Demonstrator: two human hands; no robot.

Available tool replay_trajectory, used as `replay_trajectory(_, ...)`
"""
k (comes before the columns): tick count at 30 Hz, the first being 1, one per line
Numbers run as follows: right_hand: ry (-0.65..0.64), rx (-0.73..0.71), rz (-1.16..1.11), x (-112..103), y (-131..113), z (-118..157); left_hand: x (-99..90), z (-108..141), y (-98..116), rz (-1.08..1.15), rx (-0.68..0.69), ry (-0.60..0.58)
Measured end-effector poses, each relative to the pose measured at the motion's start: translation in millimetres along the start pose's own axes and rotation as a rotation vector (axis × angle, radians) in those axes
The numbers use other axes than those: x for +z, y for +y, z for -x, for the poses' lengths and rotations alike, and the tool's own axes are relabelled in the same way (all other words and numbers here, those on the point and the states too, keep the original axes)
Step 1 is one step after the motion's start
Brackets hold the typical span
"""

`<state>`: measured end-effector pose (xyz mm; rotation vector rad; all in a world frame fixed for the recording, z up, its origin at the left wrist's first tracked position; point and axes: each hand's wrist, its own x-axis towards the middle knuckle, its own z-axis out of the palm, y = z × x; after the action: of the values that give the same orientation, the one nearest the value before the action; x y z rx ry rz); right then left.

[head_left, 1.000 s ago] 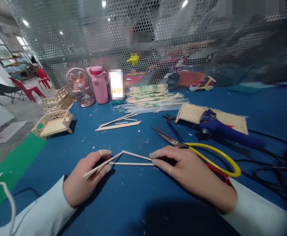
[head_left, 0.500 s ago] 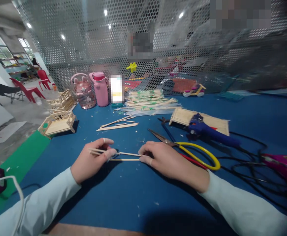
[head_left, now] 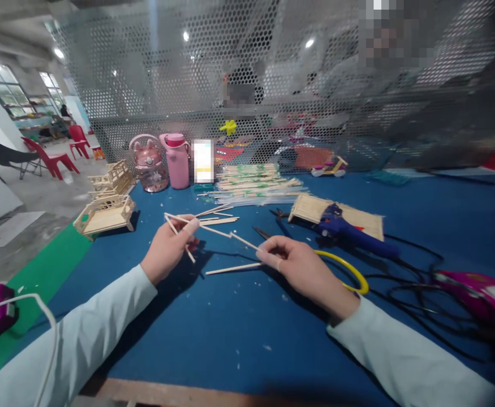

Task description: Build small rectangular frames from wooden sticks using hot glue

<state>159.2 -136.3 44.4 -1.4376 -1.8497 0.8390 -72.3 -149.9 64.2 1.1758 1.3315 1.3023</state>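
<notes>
My left hand (head_left: 164, 252) is closed, pinching thin wooden sticks (head_left: 213, 230) that meet in a sharp corner above its knuckles; one short leg slants down past the fingers. Between the thumb and fingers of my right hand (head_left: 304, 271) are the ends of two more stick lengths. One runs up to touch the left hand's stick near the middle; the other stick (head_left: 232, 269) points left, low over the blue table. Whether the pieces are glued where they touch, I cannot tell. Scissors with yellow handles (head_left: 354, 270) lie partly hidden behind my right hand.
A blue glue gun (head_left: 357, 230) rests against a small wooden stick panel (head_left: 310, 208), its cables trailing right. Pliers (head_left: 279, 214), loose sticks (head_left: 219, 220) and bundled sticks (head_left: 251, 183) lie further back. Miniature wooden furniture (head_left: 107, 217) and pink bottles (head_left: 177, 164) stand left, before a perforated metal screen (head_left: 166, 73).
Both hands have lifted the sticks off their flat position and turned them. The left hand moved right and up; the joined corner now shows above it. The right hand shifted slightly right.
</notes>
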Motion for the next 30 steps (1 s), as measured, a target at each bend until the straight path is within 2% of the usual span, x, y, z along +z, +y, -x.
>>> replay_trajectory(3,0.031,0.013,-0.009,-4.7,1.2,-1.0,-4.2,4.4,-2.1,-0.012,-0.084,-0.04)
replay_trajectory(7,0.033,0.022,0.132,-4.9,-0.5,-0.5,-11.8,8.6,-6.3,-0.228,-0.273,-0.129)
replay_trajectory(11,-0.014,0.019,0.328,-1.7,-0.2,0.4,-19.1,12.3,-7.0,-0.394,-0.295,-0.12)
replay_trajectory(14,-0.046,-0.009,0.425,-0.3,-0.1,0.9,-24.1,16.5,-6.5,-0.493,-0.283,-0.168)
replay_trajectory(17,-0.071,-0.036,0.47,1.1,-1.5,2.8,-24.8,22.5,-7.0,-0.734,-0.158,-0.236)
replay_trajectory(21,-0.078,-0.078,0.478,2.9,-3.0,7.1,-14.3,33.4,-10.0,-1.104,0.209,-0.219)
replay_trajectory(23,-0.09,-0.104,0.488,3.2,-3.7,8.8,-7.5,37.5,-12.3,-1.155,0.318,-0.296)
replay_trajectory(26,-0.102,-0.13,0.501,3.0,-5.5,9.8,-2.6,39.1,-15.7,-1.135,0.383,-0.431)
replay_trajectory(30,-0.088,-0.147,0.485,3.5,-7.7,9.4,-10.4,37.1,-18.2,-1.062,0.364,-0.475)
